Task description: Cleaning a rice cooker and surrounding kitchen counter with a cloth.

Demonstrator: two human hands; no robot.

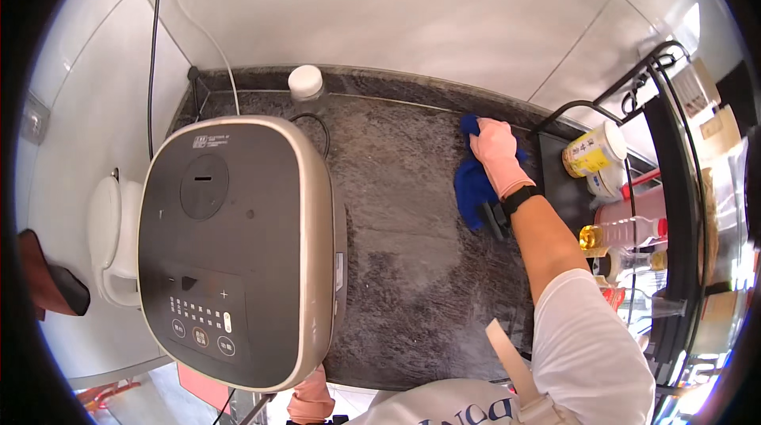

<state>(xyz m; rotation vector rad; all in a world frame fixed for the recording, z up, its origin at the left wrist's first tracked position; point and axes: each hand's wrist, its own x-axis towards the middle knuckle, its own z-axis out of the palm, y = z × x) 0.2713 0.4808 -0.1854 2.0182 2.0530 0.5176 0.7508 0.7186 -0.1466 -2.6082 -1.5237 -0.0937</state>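
Observation:
My right hand, in a pink glove with a black band at the wrist, presses a blue cloth onto the dark stone-look countertop. It is at the far right of the counter, close to the back ledge. Part of the cloth trails towards me from under the palm. At the bottom edge, my left hand also wears a pink glove; its fingers are hidden by the rice cooker. The cooker has a dark lid and control panel with a beige rim, and fills the left of the counter.
A clear jar with a white lid stands by the back ledge. On the right, a black metal rack holds a yellow-labelled can, an oil bottle and other containers. A black cable hangs at the left wall.

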